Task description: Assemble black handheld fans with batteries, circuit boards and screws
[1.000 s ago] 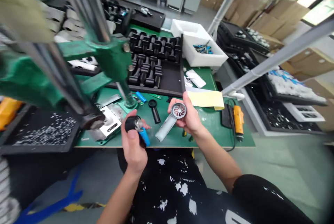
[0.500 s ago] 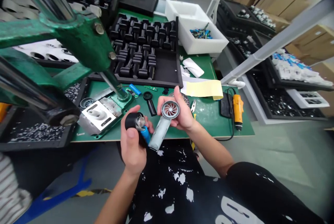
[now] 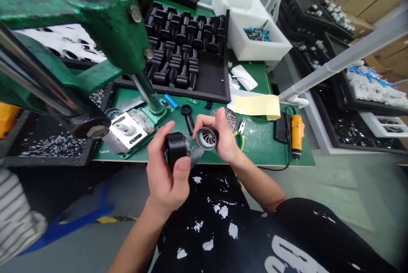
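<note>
Here, two hands hold a black cylinder to a grey fan housing

The left hand [image 3: 167, 171] is closed around a black cylinder [image 3: 174, 145], its thumb lying across the near side. The right hand [image 3: 223, 137] grips a grey housing [image 3: 205, 138] by its round head, leaving the spiral-bladed face turned up in view. The housing's stem slants toward the cylinder and passes out of sight behind it, so I cannot tell whether the two are joined. Both pieces are held in the air just above the near edge of the green-topped surface [image 3: 261, 156], probably so that the two hands can work them close to the body, clear of the loose items.

Just beyond lie a round mesh disc [image 3: 228, 119], small pliers [image 3: 242, 139] and a blue cylinder [image 3: 170, 100]. An orange electric screwdriver [image 3: 297, 137] sits further right. The green press frame [image 3: 108, 22] and its steel column [image 3: 148, 94] stand at the left, overhanging a metal jig plate [image 3: 127, 130] and crowding that side. A tray of black handled parts [image 3: 185, 48] fills the far side, next to a white bin [image 3: 255, 39].
</note>
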`<action>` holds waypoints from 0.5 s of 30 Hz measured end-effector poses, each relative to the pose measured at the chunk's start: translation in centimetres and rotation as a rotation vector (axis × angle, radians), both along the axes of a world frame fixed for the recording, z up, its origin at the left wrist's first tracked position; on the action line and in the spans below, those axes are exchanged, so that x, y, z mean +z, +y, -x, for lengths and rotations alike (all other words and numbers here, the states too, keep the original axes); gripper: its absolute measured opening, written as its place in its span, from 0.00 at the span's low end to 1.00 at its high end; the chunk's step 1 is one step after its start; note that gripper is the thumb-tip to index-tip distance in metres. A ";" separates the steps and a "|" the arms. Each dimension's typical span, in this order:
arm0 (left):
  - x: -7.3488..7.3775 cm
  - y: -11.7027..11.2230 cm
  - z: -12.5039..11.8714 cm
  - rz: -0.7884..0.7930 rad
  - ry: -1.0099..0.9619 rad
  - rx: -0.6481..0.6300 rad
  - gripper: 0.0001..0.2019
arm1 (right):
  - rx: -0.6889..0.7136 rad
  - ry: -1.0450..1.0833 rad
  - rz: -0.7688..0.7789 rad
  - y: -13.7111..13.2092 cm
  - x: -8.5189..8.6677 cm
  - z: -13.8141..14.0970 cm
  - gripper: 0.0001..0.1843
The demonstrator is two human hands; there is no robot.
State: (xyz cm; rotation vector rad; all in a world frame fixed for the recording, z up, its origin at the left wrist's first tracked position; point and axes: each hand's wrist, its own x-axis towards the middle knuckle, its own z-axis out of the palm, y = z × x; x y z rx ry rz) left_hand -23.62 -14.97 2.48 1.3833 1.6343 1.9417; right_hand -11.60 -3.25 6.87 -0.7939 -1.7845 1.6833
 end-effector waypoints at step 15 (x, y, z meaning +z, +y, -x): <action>-0.8 1.1 -1.4 0.032 0.009 -0.042 0.29 | -0.208 -0.228 -0.337 -1.5 2.4 1.4 0.29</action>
